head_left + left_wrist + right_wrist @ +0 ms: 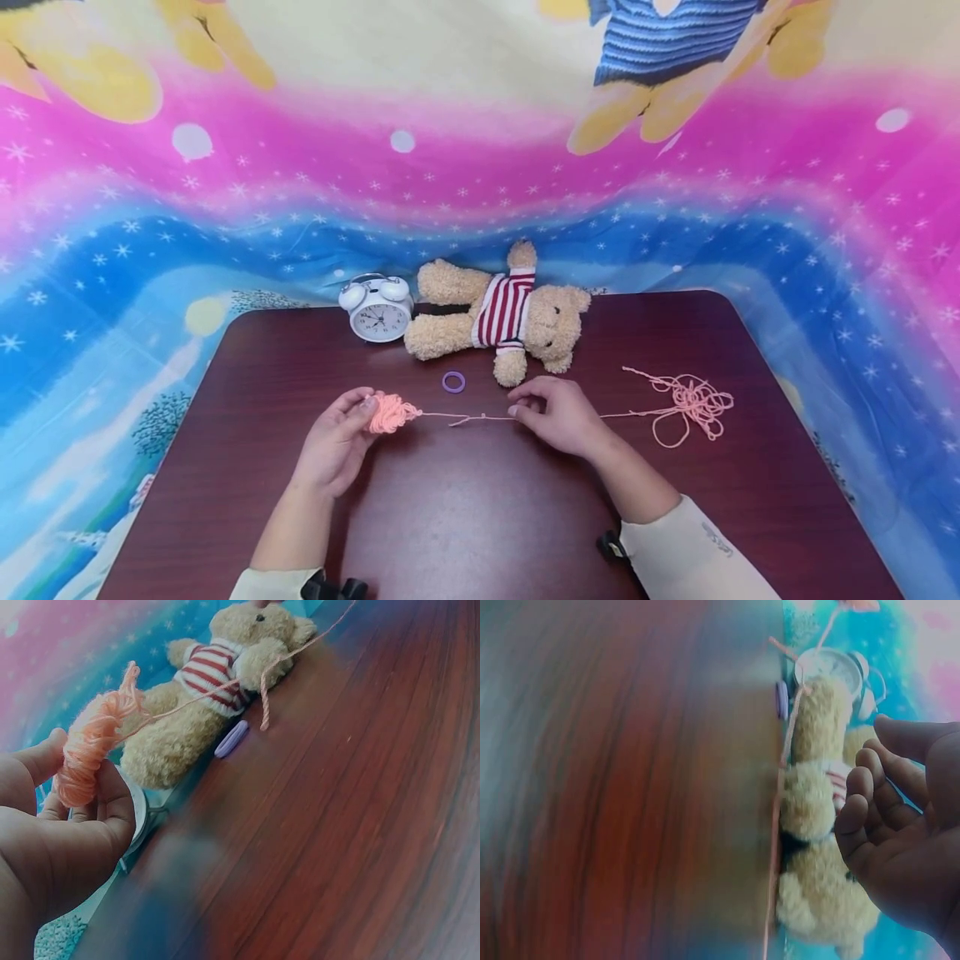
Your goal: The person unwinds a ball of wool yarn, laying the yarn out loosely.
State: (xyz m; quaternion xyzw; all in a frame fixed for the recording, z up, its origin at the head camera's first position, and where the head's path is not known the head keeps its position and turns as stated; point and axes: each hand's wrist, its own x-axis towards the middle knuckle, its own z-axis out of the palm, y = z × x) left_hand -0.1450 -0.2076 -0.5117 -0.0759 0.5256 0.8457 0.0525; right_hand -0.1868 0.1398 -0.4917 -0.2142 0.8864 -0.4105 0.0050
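My left hand (335, 446) pinches a small wound bundle of peach yarn (392, 413) between thumb and fingers; the left wrist view shows the wound bundle (84, 761) upright in that grip. A taut strand (442, 414) runs from it to the right, with a knot and a short loose tail partway along. Just over this strand hovers my right hand (564, 417), fingers loosely bent. In the right wrist view the thumb stands apart from the fingers and the strand (775, 847) passes beyond them, not gripped. It leads to a loose yarn tangle (697, 404) on the right.
A purple ring (453, 382) lies behind the strand on the brown table (450, 517). Farther back, a teddy bear (501, 315) in a red-and-white striped shirt lies on its side next to a white alarm clock (379, 318). A printed cloth (465, 200) hangs around the table.
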